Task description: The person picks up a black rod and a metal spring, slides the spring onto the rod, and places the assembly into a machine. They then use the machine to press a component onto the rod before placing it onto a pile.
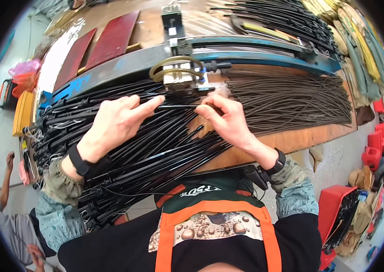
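Note:
My left hand (117, 121) is closed on a slim black rod, its index finger stretched along it toward the right. A thin shiny length (178, 106) spans the gap between my two hands. My right hand (229, 119) pinches the right end of this length between thumb and fingers. Just beyond, close to the fingertips, stands a small metal clamp-like machine (179, 80) with curved yellowish hoses (174, 60). Many long black rods (155, 140) lie under and around my left hand. A spread of thin brown-grey rods (291, 102) lies to the right of my right hand.
A blue metal rail (264, 56) crosses the wooden table (287, 132) behind the machine. Dark red boards (112, 40), a yellow-handled tool (269, 31) and more black rods (287, 20) lie beyond. A red bin (330, 204) stands right; another person (17, 231) is at lower left.

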{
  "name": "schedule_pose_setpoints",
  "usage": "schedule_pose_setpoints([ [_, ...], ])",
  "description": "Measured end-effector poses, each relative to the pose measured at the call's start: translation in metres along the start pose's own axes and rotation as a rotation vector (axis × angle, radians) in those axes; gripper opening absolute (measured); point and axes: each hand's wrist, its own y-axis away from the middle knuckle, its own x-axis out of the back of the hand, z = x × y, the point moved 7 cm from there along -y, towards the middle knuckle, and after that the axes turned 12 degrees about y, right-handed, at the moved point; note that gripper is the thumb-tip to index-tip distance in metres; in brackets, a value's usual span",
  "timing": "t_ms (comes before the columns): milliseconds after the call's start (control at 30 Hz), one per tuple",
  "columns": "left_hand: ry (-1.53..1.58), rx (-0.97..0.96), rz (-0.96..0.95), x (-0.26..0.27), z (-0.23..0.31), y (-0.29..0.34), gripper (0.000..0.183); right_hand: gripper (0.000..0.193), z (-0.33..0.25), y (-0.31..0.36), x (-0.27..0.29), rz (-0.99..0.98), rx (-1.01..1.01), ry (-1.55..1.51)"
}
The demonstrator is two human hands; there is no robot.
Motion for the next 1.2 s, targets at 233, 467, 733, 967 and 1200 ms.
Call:
schedule_pose_setpoints([
  [233,0.008,-0.007,-0.039,-0.001,0.023,-0.022,0.045,0.029,-0.030,0.010,0.038,0.335,0.454,0.567],
  [467,0.031,-0.158,0.131,0.037,0.032,-0.093,0.040,0.042,-0.011,0.006,0.109,0.594,0.761,0.488],
  [733,-0.047,-0.238,0.085,0.026,0.046,-0.168,0.039,0.043,0.043,-0.023,0.167,0.264,0.389,0.500],
  [967,-0.053,-0.237,0.056,0.013,0.025,-0.173,0.041,0.045,0.055,-0.039,0.171,0.520,0.592,0.563],
  [1200,-0.059,-0.166,0.055,0.016,0.022,-0.156,0.036,0.040,0.034,-0.043,0.148,0.633,0.389,0.528],
])
